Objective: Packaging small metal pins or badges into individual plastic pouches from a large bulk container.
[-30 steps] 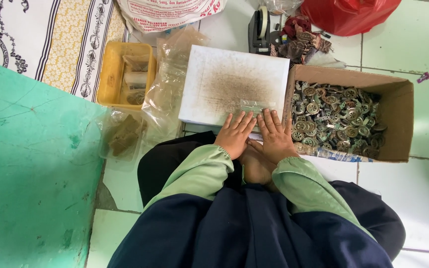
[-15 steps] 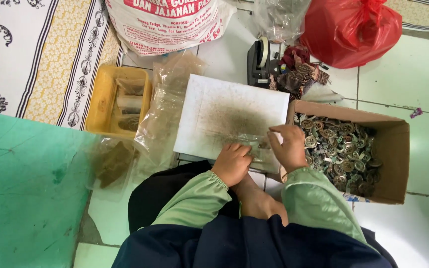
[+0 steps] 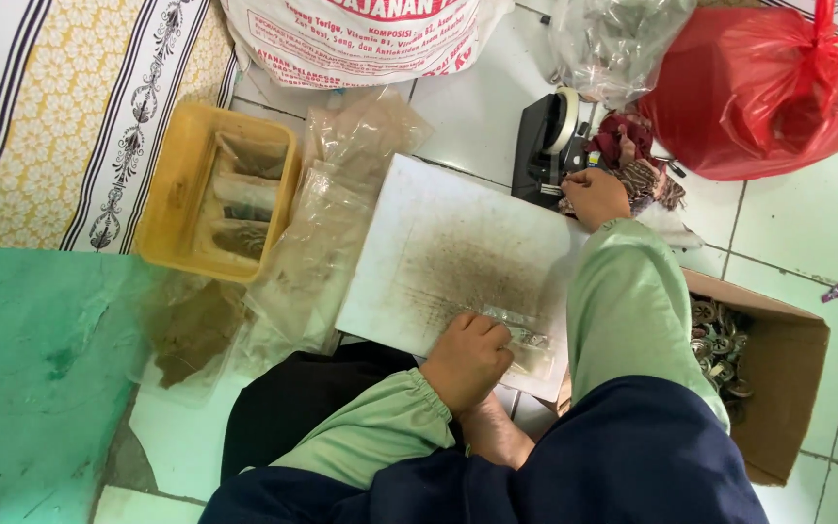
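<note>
My left hand (image 3: 467, 359) presses down on a small clear plastic packet (image 3: 526, 344) that lies at the near edge of a stained white board (image 3: 448, 252). My right hand (image 3: 594, 197) has reached far across to the black tape dispenser (image 3: 547, 146) beyond the board, its fingers closed at the dispenser's front edge; what they pinch is too small to tell. My light green sleeve (image 3: 632, 311) covers part of the cardboard box (image 3: 788, 388) of small metal pieces at the right.
A yellow tray (image 3: 172, 194) with filled packets stands to the left, next to a pile of clear plastic bags (image 3: 332, 233). A red plastic bag (image 3: 749, 87), a clear bag (image 3: 613, 39) and a printed sack (image 3: 361, 39) lie beyond. A green surface (image 3: 31, 378) lies at left.
My right hand left the packet near the box and reached out to the tape dispenser. My left hand stayed on the packet at the board's near edge. The view shifted.
</note>
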